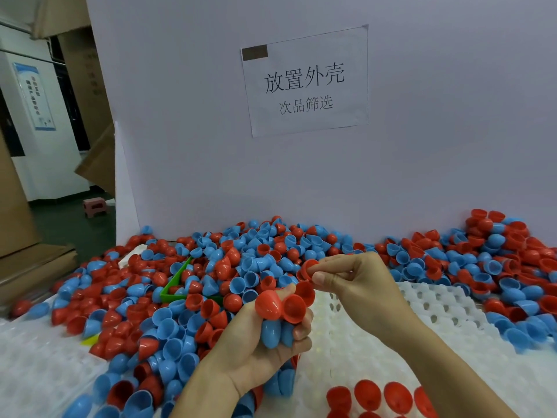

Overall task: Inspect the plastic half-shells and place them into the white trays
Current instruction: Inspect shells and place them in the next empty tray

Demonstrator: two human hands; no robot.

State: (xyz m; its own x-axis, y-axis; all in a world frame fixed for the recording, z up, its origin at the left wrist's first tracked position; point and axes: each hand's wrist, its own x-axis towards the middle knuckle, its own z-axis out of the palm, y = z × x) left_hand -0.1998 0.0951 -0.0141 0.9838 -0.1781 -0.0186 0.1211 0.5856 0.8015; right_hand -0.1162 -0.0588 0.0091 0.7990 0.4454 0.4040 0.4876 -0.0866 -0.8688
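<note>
Head view: above the white tray (422,300), left hand (256,351) clutches several half-shells (280,318); right hand (355,285) pinches a red half-shell (307,268).

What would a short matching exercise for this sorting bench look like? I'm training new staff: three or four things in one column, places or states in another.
Column 1
1. left hand
2. right hand
3. green bin
4. white tray

Column 2
A. half buried in the loose pile
B. pinches a single red half-shell
C. has a row of red half-shells seated near its front edge
D. grips a bunch of red and blue half-shells

Pairs: 1-D, 2-B, 3-A, 4-C
</note>
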